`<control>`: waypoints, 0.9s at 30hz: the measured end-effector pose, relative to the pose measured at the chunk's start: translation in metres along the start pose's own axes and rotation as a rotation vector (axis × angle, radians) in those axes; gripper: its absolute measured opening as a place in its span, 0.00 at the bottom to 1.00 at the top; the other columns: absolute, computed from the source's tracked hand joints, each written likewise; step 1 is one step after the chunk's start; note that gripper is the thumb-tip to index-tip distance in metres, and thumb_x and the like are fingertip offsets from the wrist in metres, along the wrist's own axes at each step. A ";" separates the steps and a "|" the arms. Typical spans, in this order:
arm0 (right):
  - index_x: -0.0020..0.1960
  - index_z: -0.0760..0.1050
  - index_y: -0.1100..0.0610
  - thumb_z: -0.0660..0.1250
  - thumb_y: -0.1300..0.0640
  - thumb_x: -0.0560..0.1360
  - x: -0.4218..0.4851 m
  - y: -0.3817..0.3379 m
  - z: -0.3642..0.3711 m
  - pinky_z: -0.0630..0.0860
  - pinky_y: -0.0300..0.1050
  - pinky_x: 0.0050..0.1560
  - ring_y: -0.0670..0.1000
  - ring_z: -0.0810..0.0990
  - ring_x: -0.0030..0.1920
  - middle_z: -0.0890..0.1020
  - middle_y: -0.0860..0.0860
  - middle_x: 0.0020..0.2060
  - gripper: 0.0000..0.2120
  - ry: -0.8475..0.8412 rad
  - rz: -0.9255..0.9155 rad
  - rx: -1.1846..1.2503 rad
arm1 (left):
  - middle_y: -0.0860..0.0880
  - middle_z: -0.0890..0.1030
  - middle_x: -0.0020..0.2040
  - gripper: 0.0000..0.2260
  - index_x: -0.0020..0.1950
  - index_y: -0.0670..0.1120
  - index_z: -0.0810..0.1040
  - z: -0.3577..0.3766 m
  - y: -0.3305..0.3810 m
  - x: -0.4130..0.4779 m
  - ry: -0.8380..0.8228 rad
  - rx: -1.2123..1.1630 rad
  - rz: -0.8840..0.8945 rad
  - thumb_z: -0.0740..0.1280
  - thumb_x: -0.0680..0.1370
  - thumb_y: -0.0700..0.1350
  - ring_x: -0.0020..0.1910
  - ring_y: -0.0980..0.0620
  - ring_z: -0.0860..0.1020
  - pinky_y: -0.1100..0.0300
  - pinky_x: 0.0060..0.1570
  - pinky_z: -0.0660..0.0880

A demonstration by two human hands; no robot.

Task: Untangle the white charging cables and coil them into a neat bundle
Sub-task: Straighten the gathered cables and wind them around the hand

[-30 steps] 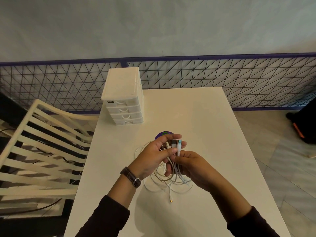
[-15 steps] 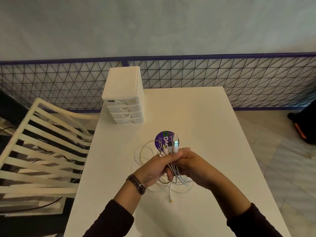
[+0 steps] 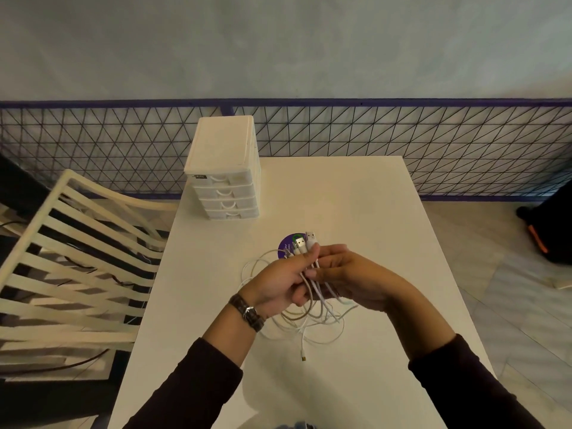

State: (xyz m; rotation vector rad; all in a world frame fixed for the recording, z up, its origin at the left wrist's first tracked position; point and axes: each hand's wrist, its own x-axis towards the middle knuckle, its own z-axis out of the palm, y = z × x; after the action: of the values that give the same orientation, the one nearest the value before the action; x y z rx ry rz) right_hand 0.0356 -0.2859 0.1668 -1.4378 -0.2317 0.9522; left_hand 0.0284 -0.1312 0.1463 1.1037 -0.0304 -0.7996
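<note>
Several white charging cables [image 3: 315,317] sit pinched below their USB plugs [image 3: 305,243] in my left hand [image 3: 278,283] and right hand [image 3: 349,277], loops trailing under my fingers [image 3: 332,258].

Dark long sleeves [image 3: 192,388] both arms; brown-strap wristwatch [image 3: 247,312] on L wrist.

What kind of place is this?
Probably a balcony or terrace, though I cannot be sure: a mesh railing runs before a plain wall, and there are a slatted chair and a tiled floor.
</note>
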 end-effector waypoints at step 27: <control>0.49 0.82 0.62 0.67 0.57 0.72 -0.018 -0.035 -0.003 0.77 0.46 0.55 0.61 0.81 0.52 0.83 0.64 0.46 0.11 0.000 -0.057 -0.131 | 0.40 0.81 0.56 0.17 0.34 0.44 0.78 -0.007 0.073 -0.004 0.044 -0.354 0.096 0.56 0.77 0.48 0.55 0.41 0.80 0.43 0.63 0.70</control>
State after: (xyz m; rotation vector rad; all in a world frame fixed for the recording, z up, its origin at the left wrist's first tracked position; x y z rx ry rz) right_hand 0.0412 -0.2950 0.2051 -1.5425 -0.3385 0.9046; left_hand 0.0694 -0.1083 0.2030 0.7776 0.0915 -0.6636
